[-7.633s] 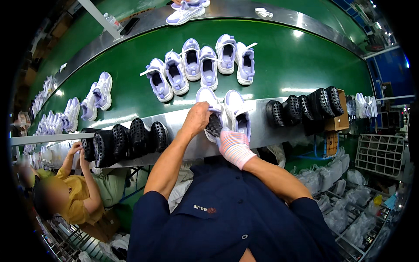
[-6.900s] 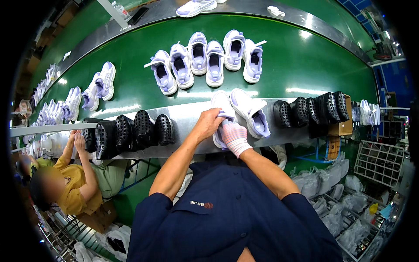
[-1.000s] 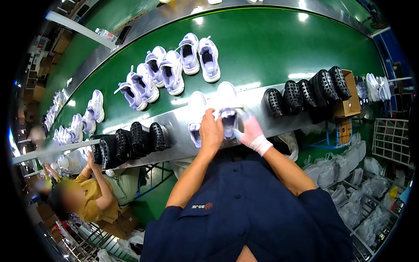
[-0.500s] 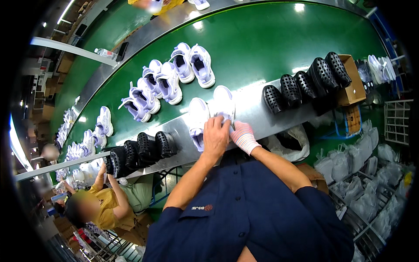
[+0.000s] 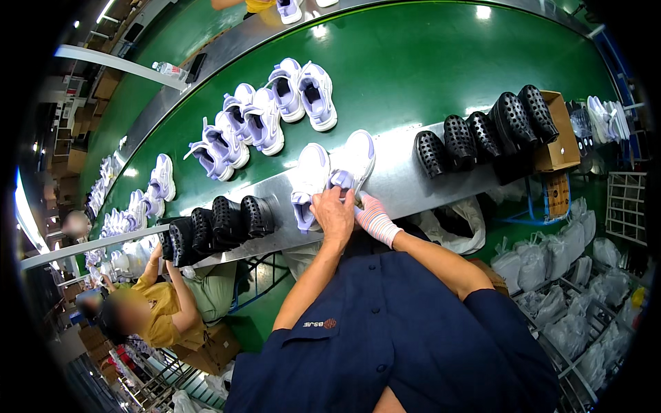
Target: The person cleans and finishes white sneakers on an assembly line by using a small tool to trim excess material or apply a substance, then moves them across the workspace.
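A white and lavender sneaker [image 5: 360,157] stands on the metal ledge, toe pointing away from me and slightly to the right. My bare left hand [image 5: 333,215] has bent fingers on the sneaker's tongue and opening. On the heel side, my right hand [image 5: 375,219], in a striped pink and white glove, grips the same shoe. Its fingertips are partly hidden. Close to the left of it is a second matching sneaker [image 5: 312,165], touched by neither hand's fingertips as far as I can see.
Several lavender sneakers [image 5: 263,120] sit on the green belt [image 5: 406,62]. Black perforated shoe lasts [image 5: 228,217] line the ledge to the left, and more lasts [image 5: 487,134] stand to the right beside a cardboard box [image 5: 559,131]. A co-worker in yellow [image 5: 169,316] is at the left.
The sneaker under my hands has turned, its toe now leaning right. My left hand has shifted slightly down from the laces area toward the opening. Shoes on the far ledge have moved left.
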A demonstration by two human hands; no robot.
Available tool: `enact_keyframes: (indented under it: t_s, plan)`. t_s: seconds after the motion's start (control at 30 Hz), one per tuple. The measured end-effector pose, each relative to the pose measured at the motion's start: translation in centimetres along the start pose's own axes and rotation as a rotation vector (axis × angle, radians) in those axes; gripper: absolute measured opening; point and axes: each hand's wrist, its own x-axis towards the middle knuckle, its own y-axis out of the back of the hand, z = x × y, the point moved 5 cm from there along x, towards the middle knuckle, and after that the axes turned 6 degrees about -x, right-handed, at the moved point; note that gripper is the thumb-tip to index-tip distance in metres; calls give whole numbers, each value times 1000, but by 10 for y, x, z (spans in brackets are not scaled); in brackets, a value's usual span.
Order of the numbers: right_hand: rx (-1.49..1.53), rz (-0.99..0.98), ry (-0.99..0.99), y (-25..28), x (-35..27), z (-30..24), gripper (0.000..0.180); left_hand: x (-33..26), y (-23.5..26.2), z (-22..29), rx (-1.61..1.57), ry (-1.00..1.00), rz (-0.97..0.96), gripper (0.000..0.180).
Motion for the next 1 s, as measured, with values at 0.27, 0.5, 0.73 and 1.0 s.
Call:
enact_keyframes:
  t_s: [0.27,0.5,0.73,1.0]
  plan:
    - [723,55,-325,89,12,-37,40,8,-9,-11,-134,117,-19,29]
    - [563,-203,-244,84,35,-73,21,1,-22,-19,-512,340,-66,35]
    - [673,-175,-336,79,32,-24,13,-4,-30,-24,-937,565,-59,23]
    - [561,-178,-396,64,25,-4,17,-6,-36,-33,-1017,613,-70,21]
